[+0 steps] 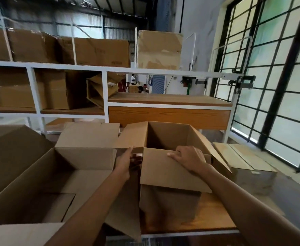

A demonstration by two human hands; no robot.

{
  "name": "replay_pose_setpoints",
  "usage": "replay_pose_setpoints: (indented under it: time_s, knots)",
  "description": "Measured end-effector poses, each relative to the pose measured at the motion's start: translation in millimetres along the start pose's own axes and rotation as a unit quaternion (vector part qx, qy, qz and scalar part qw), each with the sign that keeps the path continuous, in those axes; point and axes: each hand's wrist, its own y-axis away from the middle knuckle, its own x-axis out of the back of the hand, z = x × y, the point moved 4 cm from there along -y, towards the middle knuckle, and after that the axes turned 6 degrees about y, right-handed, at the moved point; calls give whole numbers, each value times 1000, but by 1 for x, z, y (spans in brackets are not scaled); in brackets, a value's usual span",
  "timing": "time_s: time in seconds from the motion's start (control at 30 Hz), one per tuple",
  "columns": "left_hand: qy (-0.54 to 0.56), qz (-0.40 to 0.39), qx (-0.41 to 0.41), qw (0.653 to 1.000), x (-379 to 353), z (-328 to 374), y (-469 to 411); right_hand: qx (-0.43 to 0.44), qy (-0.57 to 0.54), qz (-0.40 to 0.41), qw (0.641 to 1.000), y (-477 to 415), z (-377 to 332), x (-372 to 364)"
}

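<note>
An open cardboard box [170,203] stands on the wooden table [215,215] in front of me, its top flaps spread outward. My right hand [190,159] lies on the near flap [165,171], fingers curled over that flap's upper edge. My left hand [128,161] reaches to the box's left side, fingers curled around the edge where the left flap [133,135] meets the box. The box's inside is dark and its contents cannot be seen.
A larger open cardboard box [44,185] sits to the left, touching my left forearm. A closed carton [248,164] lies at the right near the barred window [273,77]. White shelving [103,70] with several cartons stands behind. People are far off in the background.
</note>
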Motion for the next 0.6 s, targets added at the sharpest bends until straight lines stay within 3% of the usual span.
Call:
replay_pose_setpoints:
  time_s: [0.07, 0.13, 0.17, 0.23, 0.3, 0.37, 0.4, 0.43, 0.53, 0.6]
  knots:
    - [-21, 19, -37, 999, 2, 2, 9, -13, -17, 19, 1000, 3, 8, 4]
    - [-103, 41, -163, 980, -2, 16, 25, -9, -32, 20, 999, 5, 13, 3]
    - [-168, 40, -246, 954, -9, 26, 35, -4, -39, 19, 999, 6, 13, 3]
    - [-301, 17, -384, 873, -32, 43, 53, 3, -42, 17, 999, 8, 11, 0]
    - [-446, -24, -470, 761, -62, 50, 62, 4, -33, 19, 999, 10, 7, -3]
    - [-566, -68, -490, 659, -80, 42, 53, 5, -21, 21, 1000, 12, 4, -3]
    - [-604, -80, -469, 640, -80, 35, 40, 6, -19, 17, 1000, 15, 4, -2]
    - [-629, -84, -431, 641, -77, 28, 27, 10, -21, 14, 1000, 16, 6, -1]
    - [-630, -87, -312, 706, -63, 17, -9, 3, -14, 48, 999, 19, 16, 5]
    - [-662, -116, -267, 691, -69, 21, -23, -39, 18, 110, 993, 16, 31, 15]
